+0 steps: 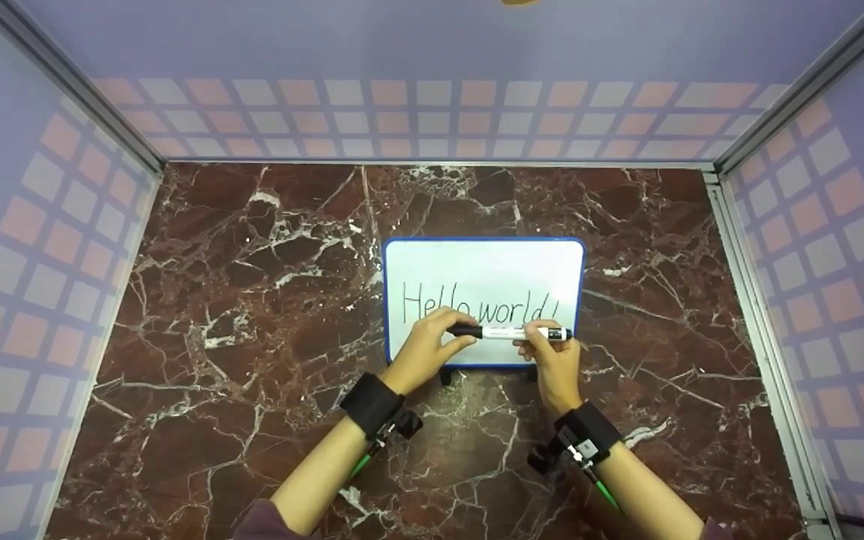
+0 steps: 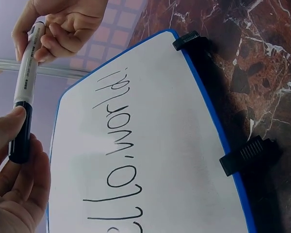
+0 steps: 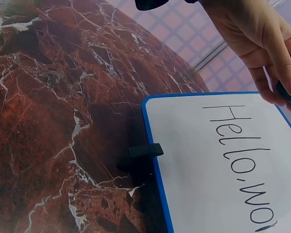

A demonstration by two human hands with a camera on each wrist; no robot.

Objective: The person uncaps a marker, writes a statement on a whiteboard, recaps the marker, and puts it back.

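A whiteboard marker with a white barrel and black cap lies level across both hands, in front of the whiteboard. My left hand pinches the black cap between thumb and fingers. The barrel's other end is gripped by my right hand, seen at the top of the left wrist view. Cap and barrel meet with no gap showing. The blue-framed whiteboard bears the handwritten black words "Hello, world!", partly covered by the hands in the head view. My right hand is out of the right wrist view.
Two black clip feet hold the board's near edge. Beneath lies a dark red marbled tabletop with white veins. Checkered panels in metal frames wall it at the back and both sides. A small yellowish thing shows at the top edge.
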